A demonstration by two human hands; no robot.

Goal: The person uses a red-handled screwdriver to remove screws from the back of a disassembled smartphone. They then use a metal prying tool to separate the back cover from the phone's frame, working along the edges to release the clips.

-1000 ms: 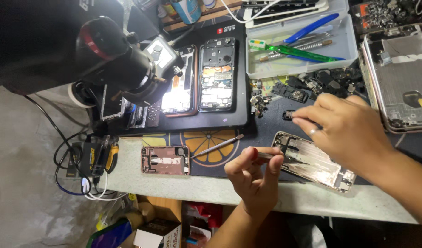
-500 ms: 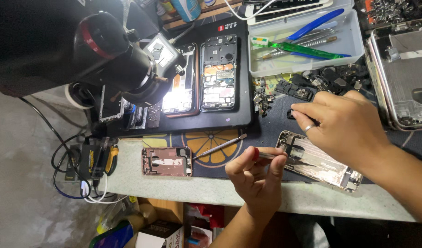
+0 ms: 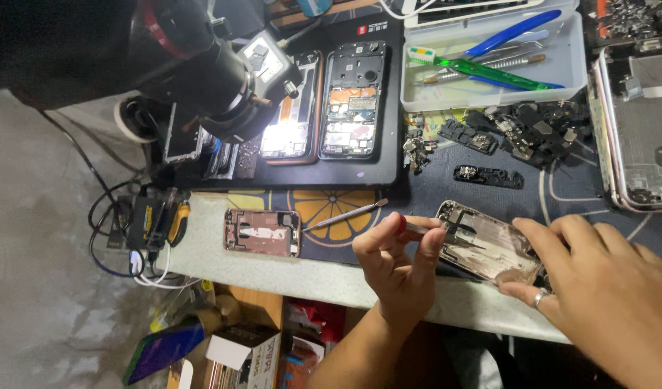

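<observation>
My left hand (image 3: 397, 263) pinches a thin metal tool (image 3: 435, 232) with a red end, its tip resting on an opened phone housing (image 3: 489, 248) that lies tilted near the bench's front edge. My right hand (image 3: 597, 288), a ring on one finger, holds the housing's right end with its fingertips. A metal spudger (image 3: 345, 215) lies on the orange-patterned mat (image 3: 331, 205) just left of my left hand. A smaller pinkish phone back plate (image 3: 262, 232) lies further left.
A black microscope (image 3: 201, 72) with a lit ring lamp hangs over two opened phones (image 3: 327, 101) on a dark mat. A clear tray (image 3: 489, 65) holds tweezers and pry tools. Loose black parts (image 3: 518, 133), another silver housing (image 3: 641, 122) and cables (image 3: 129, 230) lie around.
My right hand has slid from on top of the housing to its lower right end, uncovering most of it. My left hand keeps the tool on the housing.
</observation>
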